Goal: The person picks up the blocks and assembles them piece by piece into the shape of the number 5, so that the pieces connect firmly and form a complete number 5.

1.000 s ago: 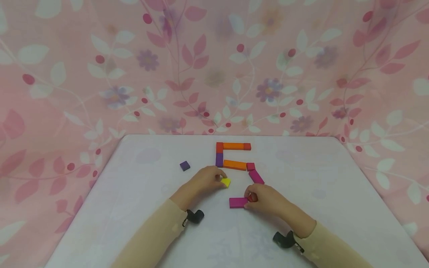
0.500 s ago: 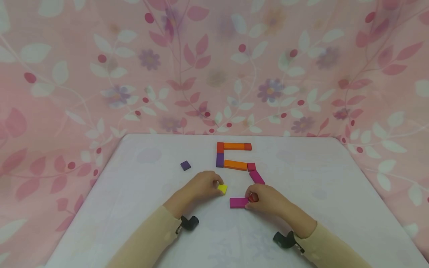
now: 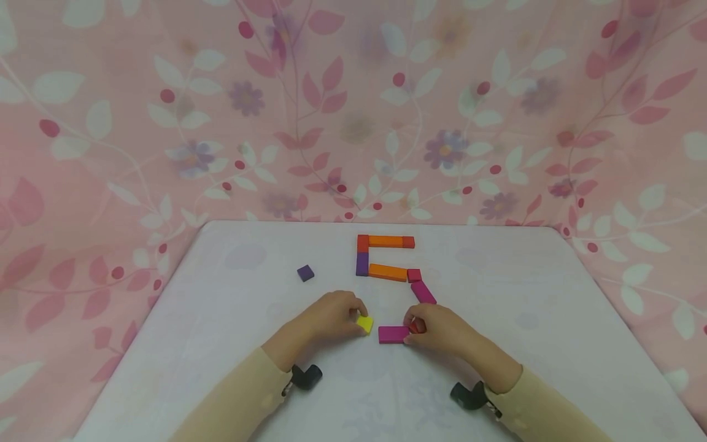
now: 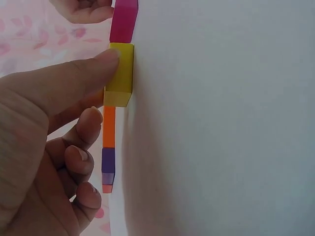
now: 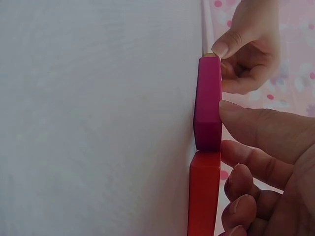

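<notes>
In the head view my left hand (image 3: 330, 316) pinches a small yellow block (image 3: 364, 325) between thumb and fingers. The left wrist view shows the thumb lying across the side of this yellow block (image 4: 123, 73). Just to its right, a flat magenta block (image 3: 392, 334) lies on the table, a narrow gap between the two. My right hand (image 3: 444, 328) pinches the right end of that magenta block, thumb on the near side. A red block (image 5: 204, 191) sits end to end with the magenta one, mostly hidden by my right fingers in the head view.
Farther back on the white table (image 3: 221, 319) runs a line of blocks: orange (image 3: 385, 241), red, purple (image 3: 362, 264), a second orange, a small red cube (image 3: 414, 275) and a slanted magenta block (image 3: 423, 292). A loose purple block (image 3: 305, 273) lies left. Floral cloth hangs behind.
My left hand has brought the yellow block nearer to me and slightly left, level with the near magenta block. My right hand has stayed in place.
</notes>
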